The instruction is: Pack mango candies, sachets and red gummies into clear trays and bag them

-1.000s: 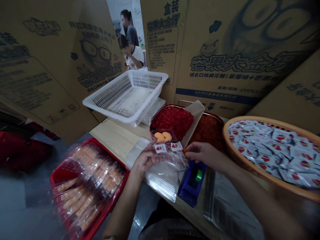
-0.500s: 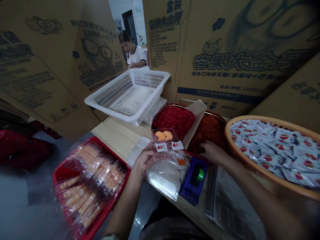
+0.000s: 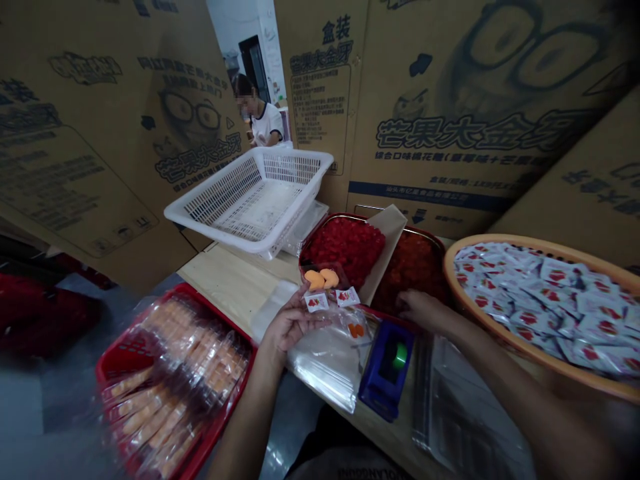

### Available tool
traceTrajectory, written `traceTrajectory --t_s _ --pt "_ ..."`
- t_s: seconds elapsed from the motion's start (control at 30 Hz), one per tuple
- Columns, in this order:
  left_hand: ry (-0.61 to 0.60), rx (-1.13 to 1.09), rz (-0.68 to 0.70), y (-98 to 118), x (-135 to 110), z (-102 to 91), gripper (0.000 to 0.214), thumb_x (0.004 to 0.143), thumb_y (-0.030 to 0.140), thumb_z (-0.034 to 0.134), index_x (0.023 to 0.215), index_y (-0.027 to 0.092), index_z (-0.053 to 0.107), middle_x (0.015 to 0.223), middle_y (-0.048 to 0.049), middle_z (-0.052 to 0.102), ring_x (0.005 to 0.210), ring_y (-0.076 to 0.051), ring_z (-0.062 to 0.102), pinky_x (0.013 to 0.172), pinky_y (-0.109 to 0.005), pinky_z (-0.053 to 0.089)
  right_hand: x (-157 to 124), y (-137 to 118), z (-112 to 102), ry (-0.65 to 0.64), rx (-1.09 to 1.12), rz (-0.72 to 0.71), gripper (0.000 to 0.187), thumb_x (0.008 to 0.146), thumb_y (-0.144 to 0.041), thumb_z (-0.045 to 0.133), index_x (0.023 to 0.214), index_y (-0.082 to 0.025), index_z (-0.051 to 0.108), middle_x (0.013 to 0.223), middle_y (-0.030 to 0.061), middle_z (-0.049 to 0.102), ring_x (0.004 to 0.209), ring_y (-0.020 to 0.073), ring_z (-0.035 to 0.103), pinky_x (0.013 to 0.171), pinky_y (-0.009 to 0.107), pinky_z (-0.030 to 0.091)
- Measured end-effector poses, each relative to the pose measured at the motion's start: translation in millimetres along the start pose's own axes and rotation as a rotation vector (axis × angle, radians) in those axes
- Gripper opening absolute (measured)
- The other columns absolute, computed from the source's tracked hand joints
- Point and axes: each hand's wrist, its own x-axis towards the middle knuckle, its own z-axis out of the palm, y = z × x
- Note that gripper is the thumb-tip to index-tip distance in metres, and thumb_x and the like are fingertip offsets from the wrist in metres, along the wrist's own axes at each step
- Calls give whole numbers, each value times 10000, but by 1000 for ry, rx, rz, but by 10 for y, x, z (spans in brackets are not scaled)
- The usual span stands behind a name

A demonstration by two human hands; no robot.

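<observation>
My left hand (image 3: 289, 323) pinches the mouth of a clear plastic bag (image 3: 336, 327) that lies on a stack of such bags at the table's front edge. Inside the bag are two orange sweets (image 3: 321, 278), two small white sachets (image 3: 331, 299) and an orange candy (image 3: 356, 330). My right hand (image 3: 424, 309) reaches into the right half of a red tray (image 3: 425, 234) full of dark red candies, its fingers curled down among them. What the fingers hold is hidden.
A blue tape dispenser (image 3: 386, 364) sits between my hands. A tan round basket (image 3: 520, 344) of white sachets stands at right, a red basket (image 3: 116, 350) of packed bags at lower left, a white basket (image 3: 250, 200) behind. Cardboard boxes wall the back; a person stands in the gap.
My right hand let an orange candy go into the bag and moved right into the red tray. My left hand has kept hold of the bag.
</observation>
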Motion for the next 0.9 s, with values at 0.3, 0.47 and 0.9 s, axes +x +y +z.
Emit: traceTrajectory --t_s 0.3,0.47,0.9 --pt "9 21 4 -2 16 -51 926 587 -52 525 1416 309 326 1227 -63 611 937 -206 663 874 -375 505 30 -155 -242 376 162 -42 36 789 -154 563 782 -185 581 806 33 623 754 168 590 671 247 414" --pt "-2 -6 2 -12 35 -62 908 580 -54 523 1392 322 368 1230 -53 612 909 -201 670 861 -380 514 476 -617 -293 320 52 -190 237 838 -114 507 1034 -164 631 1002 81 627 929 173 578 795 238 411" --pt "-16 7 2 15 51 -62 905 569 -59 529 1383 304 373 1227 -50 612 927 -212 669 898 -421 490 652 -741 -312 277 96 -186 143 835 -120 499 918 -137 614 977 106 605 930 187 565 796 261 419"
